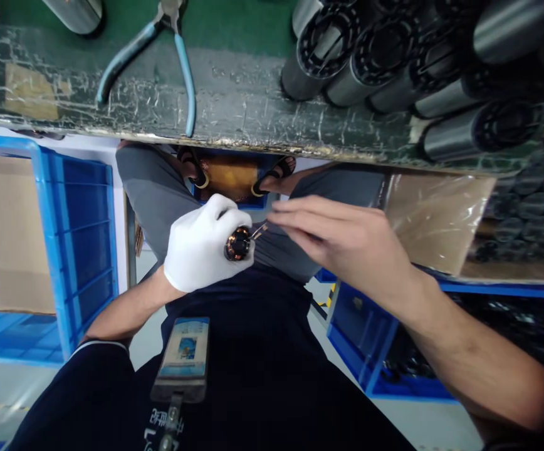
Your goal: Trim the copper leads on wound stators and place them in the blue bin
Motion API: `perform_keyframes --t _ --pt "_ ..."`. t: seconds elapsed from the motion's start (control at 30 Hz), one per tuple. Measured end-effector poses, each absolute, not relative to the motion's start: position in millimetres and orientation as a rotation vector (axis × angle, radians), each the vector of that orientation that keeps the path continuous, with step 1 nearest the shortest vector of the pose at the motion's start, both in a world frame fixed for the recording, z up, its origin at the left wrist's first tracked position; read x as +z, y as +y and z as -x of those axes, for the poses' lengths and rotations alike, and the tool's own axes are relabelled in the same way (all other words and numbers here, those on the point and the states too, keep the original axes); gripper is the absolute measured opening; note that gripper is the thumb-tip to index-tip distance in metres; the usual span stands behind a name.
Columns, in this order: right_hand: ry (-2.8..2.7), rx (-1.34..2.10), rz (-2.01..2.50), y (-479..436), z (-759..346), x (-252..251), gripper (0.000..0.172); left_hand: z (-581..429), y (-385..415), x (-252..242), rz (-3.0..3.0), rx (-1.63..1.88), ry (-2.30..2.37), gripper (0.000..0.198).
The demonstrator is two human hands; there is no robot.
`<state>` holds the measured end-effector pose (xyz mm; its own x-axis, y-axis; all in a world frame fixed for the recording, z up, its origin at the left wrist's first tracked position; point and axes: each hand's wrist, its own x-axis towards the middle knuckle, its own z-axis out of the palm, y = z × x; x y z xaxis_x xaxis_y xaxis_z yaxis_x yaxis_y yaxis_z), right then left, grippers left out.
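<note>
My left hand (206,244), in a white glove, is closed around a small round motor stator (238,244) with copper windings. Its open end faces up toward me, and the glove hides most of its body. Thin copper lead wires (259,231) stick out from its right side. At their tips are the closed fingertips of my bare right hand (342,228), pinching the ends; that hand is slightly blurred. Both hands are over my lap, just this side of the bench edge.
Blue-handled pliers (188,81) lie on the green workbench (239,81). Several metal cylinders (304,72) stand or lie at its right. A blue crate (81,219) is at the left, another blue bin (363,332) at lower right. Cardboard (436,219) lies beyond my right forearm.
</note>
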<state>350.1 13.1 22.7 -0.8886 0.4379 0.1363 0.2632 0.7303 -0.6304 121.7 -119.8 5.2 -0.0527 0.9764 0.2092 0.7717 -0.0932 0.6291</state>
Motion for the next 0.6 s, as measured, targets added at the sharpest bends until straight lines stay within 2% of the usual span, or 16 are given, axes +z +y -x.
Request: perform_keyframes --t 0.1,0.13,0.17,0.27,0.3,0.4,0.47,0.53,0.6 --pt "-2.699 1.068 0.599 5 -342 24 0.07 -125 -121 2 -2.065 0.78 1.883 0.021" --pt "-2.737 1.124 0.572 3 -338 25 0.069 -127 -121 3 -2.076 0.765 1.868 0.02" --pt "-2.78 1.175 0.546 1 -334 27 0.06 -129 -120 4 -2.067 0.754 1.856 0.02" --pt "-2.84 1.321 0.521 4 -329 36 0.015 -132 -121 13 -1.969 0.809 1.791 0.023" --pt "-2.818 1.364 0.507 7 -329 41 0.006 -131 -121 16 -1.926 0.871 1.75 0.025" --pt "-2.656 1.523 0.456 17 -330 58 0.025 -123 -119 21 -1.779 1.148 1.617 0.031" --pt "-2.566 1.592 0.409 22 -330 69 0.026 -117 -114 18 -1.533 1.283 1.556 0.037" --pt "-2.567 1.551 0.337 25 -330 76 0.024 -114 -107 10 -1.125 1.192 1.373 0.045" --pt "-2.633 1.464 0.282 25 -333 78 0.028 -117 -104 -4 -0.783 0.946 1.088 0.051"
